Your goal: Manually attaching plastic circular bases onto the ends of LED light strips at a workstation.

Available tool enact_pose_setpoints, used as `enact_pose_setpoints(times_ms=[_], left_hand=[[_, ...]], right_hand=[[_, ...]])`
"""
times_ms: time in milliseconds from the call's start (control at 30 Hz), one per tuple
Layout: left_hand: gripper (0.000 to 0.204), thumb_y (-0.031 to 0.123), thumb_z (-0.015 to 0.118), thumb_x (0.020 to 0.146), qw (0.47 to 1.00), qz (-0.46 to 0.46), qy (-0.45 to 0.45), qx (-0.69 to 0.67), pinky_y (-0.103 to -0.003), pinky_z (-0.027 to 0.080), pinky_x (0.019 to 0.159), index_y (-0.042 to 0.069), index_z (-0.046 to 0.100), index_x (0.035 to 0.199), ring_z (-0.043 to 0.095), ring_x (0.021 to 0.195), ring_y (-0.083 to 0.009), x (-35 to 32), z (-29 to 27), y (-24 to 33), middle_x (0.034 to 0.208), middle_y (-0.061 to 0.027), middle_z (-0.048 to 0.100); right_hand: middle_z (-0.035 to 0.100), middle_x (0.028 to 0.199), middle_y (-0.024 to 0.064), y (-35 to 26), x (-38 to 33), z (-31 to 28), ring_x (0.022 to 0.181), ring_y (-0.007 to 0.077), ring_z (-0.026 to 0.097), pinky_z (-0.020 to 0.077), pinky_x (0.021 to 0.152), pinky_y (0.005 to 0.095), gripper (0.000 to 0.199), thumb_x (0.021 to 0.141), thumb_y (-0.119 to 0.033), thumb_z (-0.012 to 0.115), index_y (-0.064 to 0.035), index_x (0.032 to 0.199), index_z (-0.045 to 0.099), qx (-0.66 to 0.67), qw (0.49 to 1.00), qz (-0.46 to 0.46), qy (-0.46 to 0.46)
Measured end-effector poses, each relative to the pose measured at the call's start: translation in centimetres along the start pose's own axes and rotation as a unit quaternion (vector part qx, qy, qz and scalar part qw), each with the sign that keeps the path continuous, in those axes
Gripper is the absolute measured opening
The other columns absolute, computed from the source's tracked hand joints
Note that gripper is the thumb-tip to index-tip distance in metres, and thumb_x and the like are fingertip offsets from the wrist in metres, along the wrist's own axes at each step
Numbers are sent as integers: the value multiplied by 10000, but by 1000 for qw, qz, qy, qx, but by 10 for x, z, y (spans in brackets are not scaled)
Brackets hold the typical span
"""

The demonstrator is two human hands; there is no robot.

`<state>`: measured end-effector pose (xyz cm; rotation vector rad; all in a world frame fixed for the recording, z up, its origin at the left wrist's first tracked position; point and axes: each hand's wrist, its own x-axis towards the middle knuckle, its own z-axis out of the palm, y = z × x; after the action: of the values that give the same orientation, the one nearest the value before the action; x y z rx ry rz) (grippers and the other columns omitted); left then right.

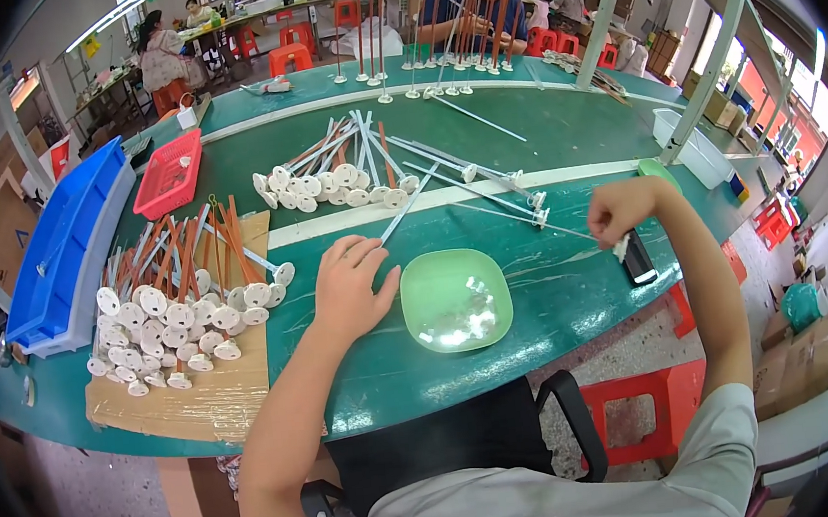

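Observation:
My left hand (349, 286) rests on the green table, fingers stretched and thumb apart. Its fingertips are beside the near end of a pale blue rod (409, 204). Right of this hand lies a light green plastic dish (441, 286) with shiny reflections on its bottom. My right hand (622, 213) is closed above the table's right part, fingers curled in a pinch. What it holds is hidden or too small to name; a small white bit shows just below it. Under that hand lies a black, phone-like object (637, 261). A thin rod (519, 218) runs toward the right hand.
Many rods with round white bases (171, 319) lie on cardboard (182, 417) at left; another pile (329, 182) lies farther back. A blue bin (69, 249) and a pink basket (170, 171) stand left. Across the table, a person works behind upright rods (465, 57). A metal post (706, 46) rises right.

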<state>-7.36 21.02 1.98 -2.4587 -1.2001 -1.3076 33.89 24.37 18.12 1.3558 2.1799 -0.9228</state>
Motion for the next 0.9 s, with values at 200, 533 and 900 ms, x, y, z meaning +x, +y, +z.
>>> enact_pose_setpoints(times_ms=[200, 533, 900], left_hand=[[219, 122, 759, 750, 997, 29, 42, -63, -395, 512, 813, 24, 682, 931, 636, 939, -295, 7, 0, 5, 980, -110, 699], [300, 125, 726, 782, 962, -16, 7, -271, -328, 518, 720, -13, 673, 1043, 668, 832, -282, -2, -10, 18, 923, -148, 691], [359, 72, 648, 937, 737, -263, -106, -614, -337, 535, 869, -61, 588, 1264, 672, 978, -203, -5, -12, 34, 1125, -124, 678]], right_hand=[[605, 665, -6, -23, 14, 32, 566, 59, 539, 404, 487, 218, 114, 812, -75, 725, -4, 751, 660, 298, 942, -148, 45], [618, 705, -7, -172, 139, 75, 593, 48, 528, 399, 519, 215, 111, 900, -89, 714, -26, 821, 668, 507, 751, -328, 267], [673, 870, 20, -146, 150, 88, 784, 65, 601, 493, 653, 230, 90, 896, -81, 704, 7, 895, 681, 445, 780, -370, 237]])
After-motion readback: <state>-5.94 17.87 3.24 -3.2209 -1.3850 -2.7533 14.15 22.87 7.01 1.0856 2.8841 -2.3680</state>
